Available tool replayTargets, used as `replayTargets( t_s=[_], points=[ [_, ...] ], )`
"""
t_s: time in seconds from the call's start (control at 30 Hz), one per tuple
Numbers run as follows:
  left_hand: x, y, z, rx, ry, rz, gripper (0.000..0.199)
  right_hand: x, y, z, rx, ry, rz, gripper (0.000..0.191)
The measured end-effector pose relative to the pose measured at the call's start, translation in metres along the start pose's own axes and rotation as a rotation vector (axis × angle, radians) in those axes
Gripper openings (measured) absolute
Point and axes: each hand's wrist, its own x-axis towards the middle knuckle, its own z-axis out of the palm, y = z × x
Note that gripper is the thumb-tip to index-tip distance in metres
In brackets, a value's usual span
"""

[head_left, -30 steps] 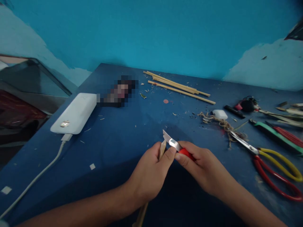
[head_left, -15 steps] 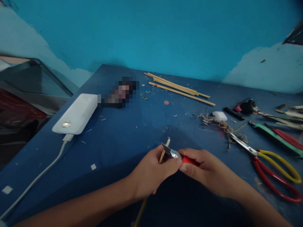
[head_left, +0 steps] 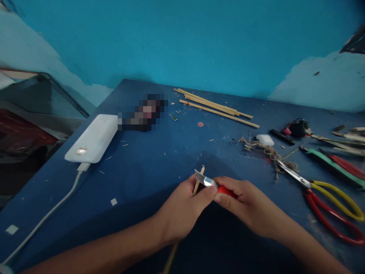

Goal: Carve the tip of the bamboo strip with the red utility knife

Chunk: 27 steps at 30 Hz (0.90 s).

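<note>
Head view: the left hand (head_left: 185,209) grips a thin wooden stick (head_left: 196,186), and the right hand (head_left: 243,201) grasps a red-handled knife (head_left: 211,183), its blade (head_left: 201,177) crossing the stick near its tip, above the blue table (head_left: 142,169). More sticks (head_left: 219,112) lie near the table's far edge, and a white device (head_left: 93,137) lies by its left edge.

A turquoise wall (head_left: 182,45) is filling the top of the frame, with one pale patch (head_left: 25,45) spreading across the upper left and a second pale patch (head_left: 327,82) showing at the upper right. Below it a blue tabletop (head_left: 145,171) is stretching toward the bottom edge, while dim light is leaving the lower centre in deep shadow (head_left: 216,239)
</note>
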Motion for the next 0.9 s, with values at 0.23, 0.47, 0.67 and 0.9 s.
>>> replayTargets(
  t_s=[0.23, 0.47, 0.67, 0.9],
  points=[
    [0.001, -0.005, 0.003, 0.025, 0.074, 0.087, 0.027, -0.001, -0.001, 0.003, -0.073, 0.075, 0.019, 0.016],
    [0.004, -0.002, 0.003, 0.051, 0.085, 0.106, 0.025, -0.001, -0.002, 0.008, -0.176, 0.177, 0.070, 0.021],
    [0.006, 0.009, 0.003, 0.036, 0.100, 0.034, 0.023, 0.001, -0.006, 0.011, -0.220, 0.219, 0.110, 0.021],
    [0.006, 0.004, 0.003, 0.046, 0.126, -0.006, 0.026, 0.002, -0.006, 0.016, -0.227, 0.229, 0.154, 0.022]
  ],
)
